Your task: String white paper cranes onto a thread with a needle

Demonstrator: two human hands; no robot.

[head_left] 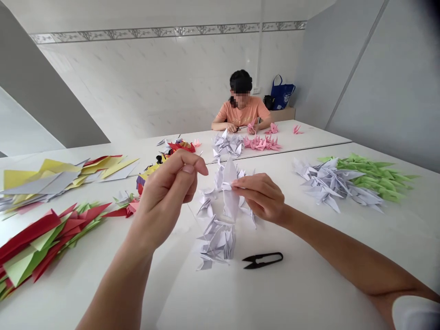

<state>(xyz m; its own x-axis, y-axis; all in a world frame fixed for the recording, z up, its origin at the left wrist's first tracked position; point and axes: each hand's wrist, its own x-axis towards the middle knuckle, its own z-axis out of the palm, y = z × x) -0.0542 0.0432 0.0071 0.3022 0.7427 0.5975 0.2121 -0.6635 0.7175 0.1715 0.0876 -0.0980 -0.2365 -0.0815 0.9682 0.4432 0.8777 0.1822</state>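
Left grip (168, 197) apart from white crane's (230, 204) edge

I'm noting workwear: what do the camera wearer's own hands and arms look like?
The left hand and right hand show no gloves, rings or watch. The left forearm and right forearm are uncovered. In the lower right corner is a rounded white edge, possibly a short sleeve.
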